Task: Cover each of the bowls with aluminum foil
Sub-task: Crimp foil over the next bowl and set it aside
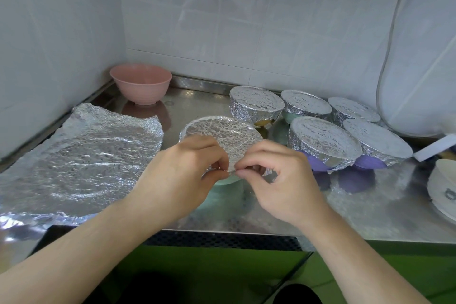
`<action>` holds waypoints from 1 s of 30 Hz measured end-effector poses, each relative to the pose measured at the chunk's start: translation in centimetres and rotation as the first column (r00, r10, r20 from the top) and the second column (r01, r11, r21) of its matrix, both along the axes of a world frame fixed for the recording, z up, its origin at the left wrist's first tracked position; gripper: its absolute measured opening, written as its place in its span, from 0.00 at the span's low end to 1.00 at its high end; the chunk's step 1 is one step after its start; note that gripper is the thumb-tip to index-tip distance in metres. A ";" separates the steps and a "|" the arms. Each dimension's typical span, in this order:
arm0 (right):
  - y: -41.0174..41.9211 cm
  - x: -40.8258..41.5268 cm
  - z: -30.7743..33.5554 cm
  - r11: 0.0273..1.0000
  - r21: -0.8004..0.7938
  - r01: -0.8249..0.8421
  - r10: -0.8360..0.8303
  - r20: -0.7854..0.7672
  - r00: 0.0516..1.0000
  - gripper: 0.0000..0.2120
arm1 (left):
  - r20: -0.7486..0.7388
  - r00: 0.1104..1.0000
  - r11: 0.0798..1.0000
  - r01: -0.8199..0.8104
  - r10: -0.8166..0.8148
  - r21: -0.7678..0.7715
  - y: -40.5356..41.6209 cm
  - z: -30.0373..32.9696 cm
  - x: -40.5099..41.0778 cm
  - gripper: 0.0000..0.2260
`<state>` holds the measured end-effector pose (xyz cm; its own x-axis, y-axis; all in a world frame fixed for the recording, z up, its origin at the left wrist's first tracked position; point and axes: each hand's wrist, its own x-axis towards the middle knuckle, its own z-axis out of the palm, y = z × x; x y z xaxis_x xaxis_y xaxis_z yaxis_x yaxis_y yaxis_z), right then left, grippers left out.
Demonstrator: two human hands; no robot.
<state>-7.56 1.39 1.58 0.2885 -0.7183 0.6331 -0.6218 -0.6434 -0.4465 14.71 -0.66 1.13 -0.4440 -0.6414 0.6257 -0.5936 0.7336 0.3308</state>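
Both hands, left hand point(182, 168) and right hand point(276, 175), pinch the foil point(222, 136) edge at the green bowl point(225, 181) rim nearest me. Loose foil sheet point(81, 155) lies left of the grip on the steel counter point(370, 210), white tiled walls behind

A: Bright, even, soft light; the steel worktop point(202, 103) mirrors the pink bowl point(141, 84).
B: Glare?
A: White streaks on the foil sheet point(81, 155). Wide-angle bending at the edges, corners slightly soft, shadows faint.

Both hands, left point(183, 171) and right point(276, 180), fingertips together, pinching, forearms converging.
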 end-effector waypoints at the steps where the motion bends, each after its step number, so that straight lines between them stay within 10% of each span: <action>1: -0.1 -0.4 0.1 1.000 0.020 0.002 -0.002 0.020 1.000 0.05 | 0.000 1.000 1.000 0.002 -0.002 0.010 -0.1 0.1 0.1 0.06; 30: -0.4 -0.4 0.0 0.995 0.094 -0.027 0.020 0.077 0.997 0.07 | 0.015 1.000 1.000 -0.016 0.016 0.013 0.0 0.4 0.2 0.07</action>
<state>-7.98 1.02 1.63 0.2597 -0.7696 0.5833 -0.5694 -0.6099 -0.5512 14.94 -0.71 1.54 -0.4425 -0.6568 0.6106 -0.6102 0.7195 0.3318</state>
